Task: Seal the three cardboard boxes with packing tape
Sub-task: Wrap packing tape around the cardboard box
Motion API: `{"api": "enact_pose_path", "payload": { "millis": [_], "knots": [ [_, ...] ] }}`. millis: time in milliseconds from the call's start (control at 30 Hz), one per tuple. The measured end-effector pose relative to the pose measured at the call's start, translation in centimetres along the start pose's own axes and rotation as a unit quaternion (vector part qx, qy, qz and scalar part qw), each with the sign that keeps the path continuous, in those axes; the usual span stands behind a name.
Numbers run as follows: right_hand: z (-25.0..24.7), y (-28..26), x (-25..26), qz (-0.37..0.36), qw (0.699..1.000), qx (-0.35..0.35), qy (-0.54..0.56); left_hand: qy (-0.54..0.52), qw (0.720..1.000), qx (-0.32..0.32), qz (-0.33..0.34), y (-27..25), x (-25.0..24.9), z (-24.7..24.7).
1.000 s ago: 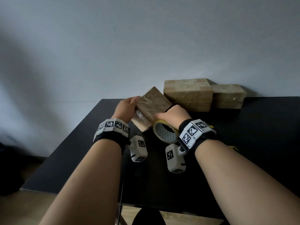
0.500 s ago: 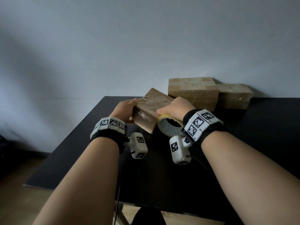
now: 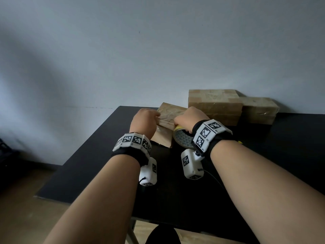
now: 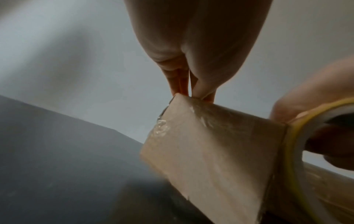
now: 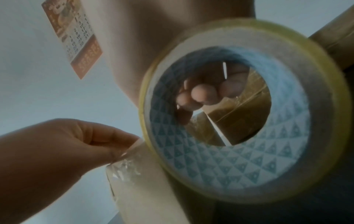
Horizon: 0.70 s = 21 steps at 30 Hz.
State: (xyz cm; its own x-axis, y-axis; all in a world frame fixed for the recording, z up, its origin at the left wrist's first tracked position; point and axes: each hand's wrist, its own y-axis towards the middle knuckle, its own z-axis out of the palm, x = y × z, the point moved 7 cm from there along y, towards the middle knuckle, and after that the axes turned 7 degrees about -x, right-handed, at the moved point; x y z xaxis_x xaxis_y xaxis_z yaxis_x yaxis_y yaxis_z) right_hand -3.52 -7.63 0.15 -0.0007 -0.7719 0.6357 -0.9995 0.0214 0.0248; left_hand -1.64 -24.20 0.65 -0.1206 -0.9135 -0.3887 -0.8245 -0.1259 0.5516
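A black table (image 3: 105, 164) lies under my forearms and reaches forward past my hands to a plain pale wall (image 3: 158, 50). A wall calendar (image 5: 72, 37) hangs on that wall up and to the left of my right hand; its upper part shows a picture and a number grid, its lower part an orange-brown band. Wooden flooring (image 3: 17, 208) is visible below and left of my left forearm. A small yellow item (image 3: 240, 142) lies on the table just right of my right wrist; its type cannot be determined.
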Motion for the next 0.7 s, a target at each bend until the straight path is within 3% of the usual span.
{"api": "enact_pose_path", "payload": {
  "millis": [67, 233, 400, 700],
  "knots": [
    [0.1, 0.2, 0.0, 0.004, 1.0, 0.001, 0.002, 0.019, 0.999, 0.024, 0.018, -0.1, -0.4, 0.3],
    [0.2, 0.6, 0.0, 0.004, 1.0, -0.009, 0.001, 0.041, 0.997, 0.009, 0.057, -0.2, -1.0, 0.0],
    [0.8, 1.1, 0.3, -0.003, 1.0, -0.011, 0.002, 0.047, 0.995, 0.09, 0.021, -1.0, -1.1, 0.9],
    [1.1, 1.4, 0.4, 0.001, 1.0, -0.001, 0.029, 0.004, 0.989, 0.148, -0.011, -1.7, -0.9, 1.0]
  ]
}}
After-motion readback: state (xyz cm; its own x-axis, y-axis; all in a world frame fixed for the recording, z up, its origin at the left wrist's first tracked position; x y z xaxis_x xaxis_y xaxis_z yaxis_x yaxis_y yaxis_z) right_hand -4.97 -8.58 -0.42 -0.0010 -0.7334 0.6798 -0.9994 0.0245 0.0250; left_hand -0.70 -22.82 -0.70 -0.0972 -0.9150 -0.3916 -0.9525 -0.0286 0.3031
